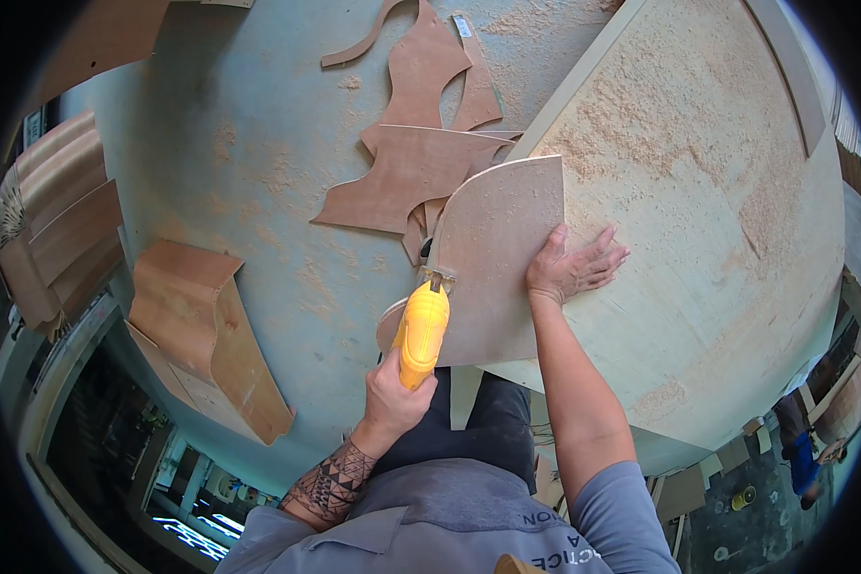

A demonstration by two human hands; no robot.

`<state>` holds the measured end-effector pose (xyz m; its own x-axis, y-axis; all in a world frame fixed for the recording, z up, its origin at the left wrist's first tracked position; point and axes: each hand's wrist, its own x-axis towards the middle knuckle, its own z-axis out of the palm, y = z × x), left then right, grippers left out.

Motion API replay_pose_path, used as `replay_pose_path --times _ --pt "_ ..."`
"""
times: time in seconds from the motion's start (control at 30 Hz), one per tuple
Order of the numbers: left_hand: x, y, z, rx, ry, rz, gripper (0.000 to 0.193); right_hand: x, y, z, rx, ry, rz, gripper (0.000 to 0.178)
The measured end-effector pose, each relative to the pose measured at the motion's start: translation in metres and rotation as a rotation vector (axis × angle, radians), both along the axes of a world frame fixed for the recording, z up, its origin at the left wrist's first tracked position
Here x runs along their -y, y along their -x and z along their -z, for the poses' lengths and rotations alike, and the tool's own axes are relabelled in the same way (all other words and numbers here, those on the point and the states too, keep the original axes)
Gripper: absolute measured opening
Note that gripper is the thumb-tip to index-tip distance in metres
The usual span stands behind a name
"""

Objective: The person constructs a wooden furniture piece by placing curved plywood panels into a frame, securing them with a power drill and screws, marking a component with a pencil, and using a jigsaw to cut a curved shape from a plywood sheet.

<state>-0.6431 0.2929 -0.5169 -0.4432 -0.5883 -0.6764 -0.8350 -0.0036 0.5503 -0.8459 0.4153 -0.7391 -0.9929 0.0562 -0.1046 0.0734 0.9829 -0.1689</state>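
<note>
My left hand [399, 397] is wrapped round the back of a yellow jigsaw [424, 320]. The jigsaw's front end rests at the left edge of a thin plywood panel [502, 244], whose upper left edge is curved. My right hand [574, 268] lies flat with fingers spread, its thumb on the panel's right edge and its fingers over the pale board [689, 258] beneath. Part of the panel sticks out left of the jigsaw, toward my body. The blade itself is hidden.
Curved plywood offcuts [402, 177] lie on the blue-grey table [287, 316] beyond the jigsaw. Sawdust [641, 115] covers much of the pale board. A bent plywood piece [201, 325] lies at the left edge. Far right, a person in blue [802, 464] is on the floor area.
</note>
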Motion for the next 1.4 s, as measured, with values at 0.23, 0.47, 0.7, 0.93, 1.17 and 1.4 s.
replay_pose_path --times 0.23,0.47,0.7,0.93,1.17,1.4 --pt "-0.002 0.008 0.0 0.004 0.02 -0.045 0.03 -0.005 0.003 0.0 0.057 0.001 -0.016 0.105" --pt "-0.008 0.015 0.0 0.008 0.019 -0.133 0.03 -0.003 0.002 0.0 0.066 -0.012 -0.001 0.105" --pt "-0.011 0.012 0.005 0.008 0.006 -0.165 0.032 -0.006 0.002 0.003 0.055 -0.044 -0.017 0.103" --pt "-0.01 0.016 0.005 -0.016 0.007 -0.176 0.033 -0.008 0.002 0.005 0.047 -0.032 0.005 0.102" --pt "-0.006 0.024 0.003 -0.031 0.005 -0.182 0.031 -0.007 0.002 0.004 0.047 -0.049 -0.007 0.101" --pt "-0.005 0.029 0.004 -0.012 0.01 -0.176 0.027 -0.005 0.001 0.004 0.049 -0.046 0.014 0.097"
